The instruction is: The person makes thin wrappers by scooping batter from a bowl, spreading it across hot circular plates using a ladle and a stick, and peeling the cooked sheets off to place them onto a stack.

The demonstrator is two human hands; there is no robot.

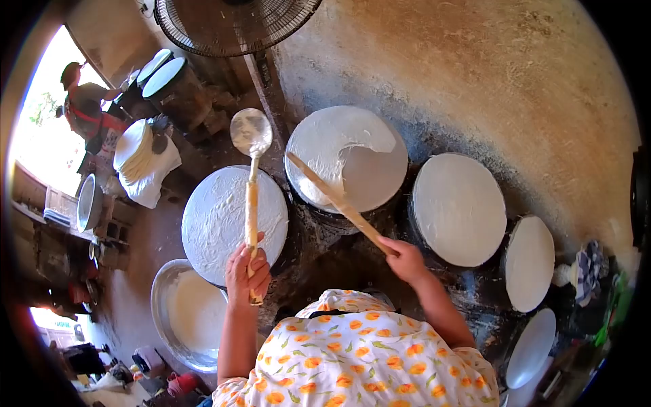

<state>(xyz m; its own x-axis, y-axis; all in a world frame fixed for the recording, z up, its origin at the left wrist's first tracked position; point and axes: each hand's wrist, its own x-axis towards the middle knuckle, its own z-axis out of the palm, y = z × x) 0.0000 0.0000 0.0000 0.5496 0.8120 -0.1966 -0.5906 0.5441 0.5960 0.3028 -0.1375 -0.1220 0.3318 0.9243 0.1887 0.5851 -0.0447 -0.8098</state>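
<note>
My left hand [248,275] is closed round the pale handle of a ladle [251,132], held upright over the left round griddle [234,220], whose top is coated white. White batter clings to the ladle's bowl. In my right hand [405,259] is the end of a flat wooden stick [342,203]. Its far part reaches over the middle griddle [374,178], beside a lump of white batter [325,183]. White batter covers part of that griddle, and a grey patch shows at its right.
Two white-topped griddles [458,209] [529,264] stand at the right. A basin of batter [193,315] sits at lower left. A fan [237,24] hangs at the top. Another person [88,108] stands at far left near stacked white rounds [133,152].
</note>
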